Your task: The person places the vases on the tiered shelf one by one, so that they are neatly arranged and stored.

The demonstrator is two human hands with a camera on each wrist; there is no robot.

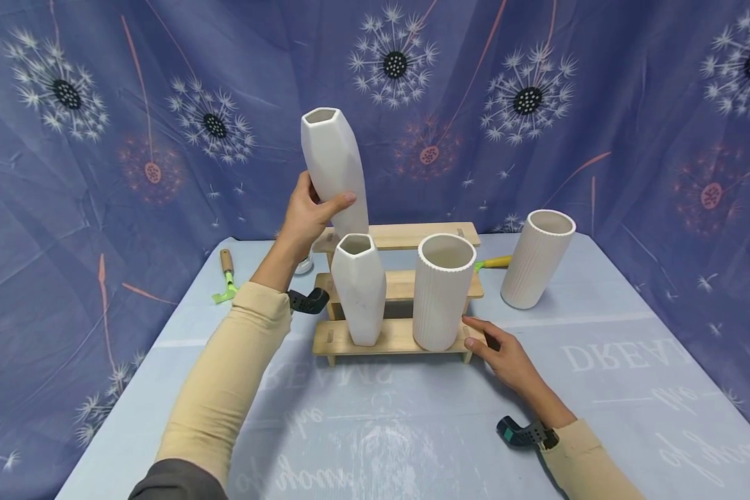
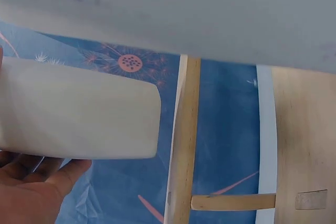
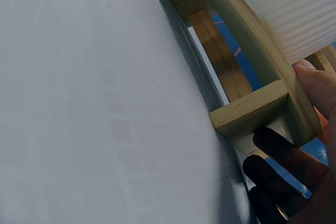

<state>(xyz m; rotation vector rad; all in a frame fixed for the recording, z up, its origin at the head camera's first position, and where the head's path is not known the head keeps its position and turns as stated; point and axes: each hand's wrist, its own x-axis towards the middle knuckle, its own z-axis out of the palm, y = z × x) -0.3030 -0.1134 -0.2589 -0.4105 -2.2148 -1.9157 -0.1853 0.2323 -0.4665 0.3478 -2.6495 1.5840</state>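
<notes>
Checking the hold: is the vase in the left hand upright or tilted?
Tilted. The vase leans left at its mouth, gripped by the left hand.

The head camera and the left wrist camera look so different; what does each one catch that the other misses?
Only the head view shows the right hand resting at the wooden stepped rack's corner, two ribbed vases, a second faceted vase and garden tools. Only the left wrist view shows the rack's underside joint close up. Both show the left hand gripping the tilted faceted vase.
</notes>
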